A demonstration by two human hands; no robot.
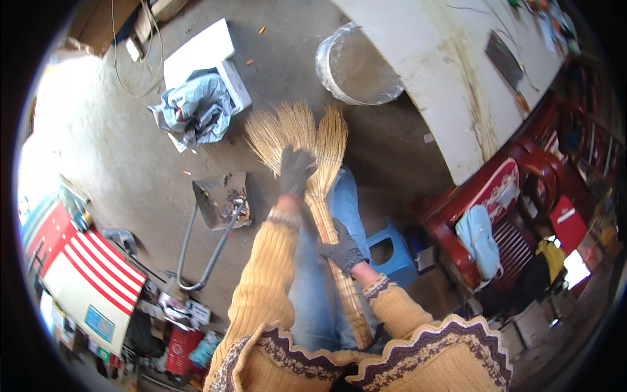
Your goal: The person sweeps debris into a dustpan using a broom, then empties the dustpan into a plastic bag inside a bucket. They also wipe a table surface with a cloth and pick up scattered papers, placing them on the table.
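Note:
A straw broom [321,199] lies across my lap, its fanned bristles pointing away from me and its bound handle running down toward my body. My right hand [343,249], in a dark grey glove, is wrapped round the handle about midway along. Over the lower bristles rests my left hand [296,171], gloved too, its fingers stretched and a little apart against the straw. The bristles split into a wide left part and a narrower right bundle. My jeans-clad legs [310,281] show beneath the broom.
A metal dustpan [222,202] with debris and a bent tube handle sits left of my legs. Beyond are a white foam box [233,85] with a grey plastic bag [196,108] and a plastic-wrapped round tub [356,65]. A blue stool [392,258], white tabletop [437,72] and red wooden chair [457,248] stand right.

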